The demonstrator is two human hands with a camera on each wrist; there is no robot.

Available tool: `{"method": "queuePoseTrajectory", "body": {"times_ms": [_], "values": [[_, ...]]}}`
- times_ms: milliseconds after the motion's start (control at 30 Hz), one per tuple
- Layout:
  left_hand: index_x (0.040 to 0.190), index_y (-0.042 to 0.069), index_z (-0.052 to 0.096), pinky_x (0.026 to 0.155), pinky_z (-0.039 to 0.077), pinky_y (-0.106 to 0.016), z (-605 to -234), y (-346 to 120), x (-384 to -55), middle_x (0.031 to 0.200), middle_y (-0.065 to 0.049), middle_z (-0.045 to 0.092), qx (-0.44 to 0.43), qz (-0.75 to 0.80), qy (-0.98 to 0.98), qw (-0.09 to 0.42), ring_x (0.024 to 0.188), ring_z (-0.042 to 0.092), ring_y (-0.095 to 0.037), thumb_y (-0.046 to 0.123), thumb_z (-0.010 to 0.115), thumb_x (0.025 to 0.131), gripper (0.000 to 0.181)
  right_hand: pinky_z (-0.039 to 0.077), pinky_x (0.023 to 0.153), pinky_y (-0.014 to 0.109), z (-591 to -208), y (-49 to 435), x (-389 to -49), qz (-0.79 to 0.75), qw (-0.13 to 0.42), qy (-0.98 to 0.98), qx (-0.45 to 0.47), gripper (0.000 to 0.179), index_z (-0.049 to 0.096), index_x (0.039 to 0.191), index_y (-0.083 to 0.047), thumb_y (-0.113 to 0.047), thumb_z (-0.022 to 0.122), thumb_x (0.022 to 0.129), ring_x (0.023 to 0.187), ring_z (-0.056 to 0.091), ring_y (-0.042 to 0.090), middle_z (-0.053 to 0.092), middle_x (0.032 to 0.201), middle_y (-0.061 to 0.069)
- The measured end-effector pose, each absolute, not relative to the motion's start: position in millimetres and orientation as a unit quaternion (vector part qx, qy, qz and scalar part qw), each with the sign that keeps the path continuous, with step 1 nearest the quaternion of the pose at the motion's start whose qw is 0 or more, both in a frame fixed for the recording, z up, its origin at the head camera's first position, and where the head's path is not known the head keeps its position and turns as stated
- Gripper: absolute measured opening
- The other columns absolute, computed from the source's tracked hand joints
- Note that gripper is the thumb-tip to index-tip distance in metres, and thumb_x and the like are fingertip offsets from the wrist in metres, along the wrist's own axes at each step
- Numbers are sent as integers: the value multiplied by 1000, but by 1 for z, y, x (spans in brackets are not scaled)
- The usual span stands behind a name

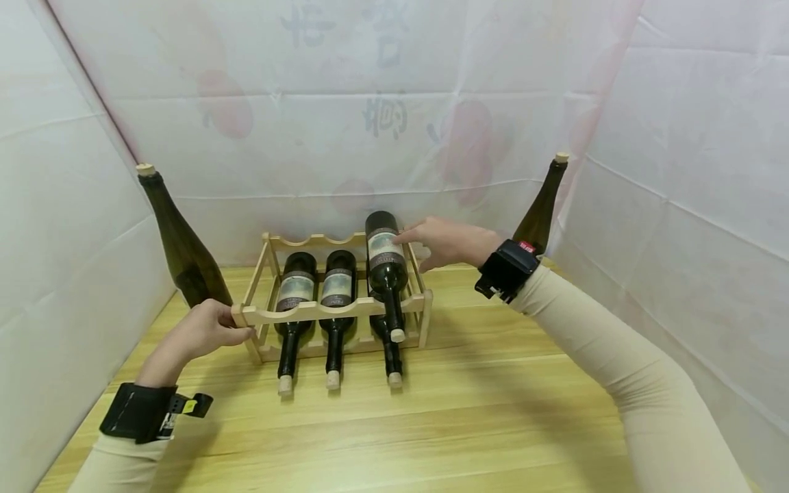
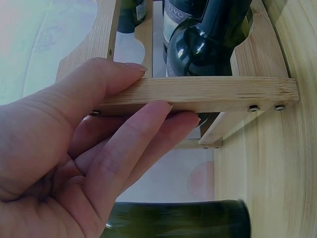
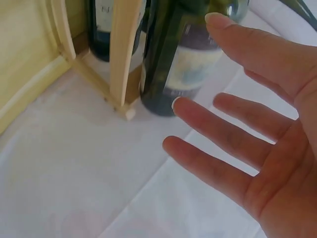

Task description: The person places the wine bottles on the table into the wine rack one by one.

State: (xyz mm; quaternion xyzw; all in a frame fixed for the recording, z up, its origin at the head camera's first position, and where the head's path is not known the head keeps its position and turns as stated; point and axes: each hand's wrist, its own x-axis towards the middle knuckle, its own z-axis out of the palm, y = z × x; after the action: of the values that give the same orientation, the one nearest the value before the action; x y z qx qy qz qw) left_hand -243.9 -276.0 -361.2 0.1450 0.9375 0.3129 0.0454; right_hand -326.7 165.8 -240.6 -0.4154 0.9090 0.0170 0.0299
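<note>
My left hand (image 1: 206,332) pinches the front left corner of a wooden wine rack (image 1: 271,316); in the left wrist view the thumb and fingers (image 2: 133,131) lie on either side of a wooden bar (image 2: 198,94). On the rack's upper level, at the right, lies a dark wine bottle (image 1: 385,253), its corked neck toward me. Beside it is my right hand (image 1: 453,241), fingers spread; the right wrist view shows them around the bottle's label (image 3: 190,72) without gripping. Lower down lie a left bottle (image 1: 296,287), a middle bottle (image 1: 337,286) and a right bottle (image 1: 390,359), partly hidden.
Behind my left hand stands a tall corked green bottle (image 1: 188,250). Another corked bottle (image 1: 542,205) stands at the right, partly behind my right wrist. White cloth walls (image 1: 345,157) enclose the wooden table (image 1: 431,424) at the back and sides.
</note>
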Motion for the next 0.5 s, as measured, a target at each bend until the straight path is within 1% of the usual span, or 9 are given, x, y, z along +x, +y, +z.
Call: {"method": "queuePoseTrajectory", "body": {"times_ms": [67,100,200,300,367,500], "values": [[92,1,81,69,47,-35,-360,-276,-244,83,-11,78,144,311,938,46,75,60,-17,19,75,93,19,55,100,47,-238,175,-327,3,24,910,-413,71,56,147,-5,-14,86,84,115,69,36,60,147,18],[92,1,81,69,47,-35,-360,-276,-244,84,-11,79,144,311,938,47,76,59,-17,19,75,93,19,54,100,47,-236,179,-327,-1,20,911,-412,70,56,147,-5,-14,86,84,115,69,36,61,146,18],[93,1,81,70,48,-35,-360,-277,-243,85,-11,79,144,312,938,51,77,60,-17,19,75,94,19,55,99,47,-232,191,-326,-11,0,914,-405,68,58,145,-6,-15,86,84,109,71,36,63,143,18],[93,1,81,69,47,-35,-360,-277,-242,85,-12,79,144,312,938,51,77,59,-17,19,75,94,19,56,98,47,-227,202,-326,-21,-18,920,-391,65,60,143,-5,-14,86,84,109,71,37,65,141,18],[92,1,81,69,47,-35,-361,-278,-242,85,-12,78,142,312,938,49,76,58,-17,19,75,94,19,57,95,47,-224,210,-325,-27,-28,924,-380,63,61,141,-3,-12,85,85,106,72,38,65,139,20],[91,2,81,67,45,-34,-361,-277,-242,84,-12,78,140,313,938,47,75,56,-17,19,75,94,19,56,94,47,-219,229,-325,-30,-41,937,-346,61,61,141,-2,-13,84,86,108,70,41,64,139,23]]}}
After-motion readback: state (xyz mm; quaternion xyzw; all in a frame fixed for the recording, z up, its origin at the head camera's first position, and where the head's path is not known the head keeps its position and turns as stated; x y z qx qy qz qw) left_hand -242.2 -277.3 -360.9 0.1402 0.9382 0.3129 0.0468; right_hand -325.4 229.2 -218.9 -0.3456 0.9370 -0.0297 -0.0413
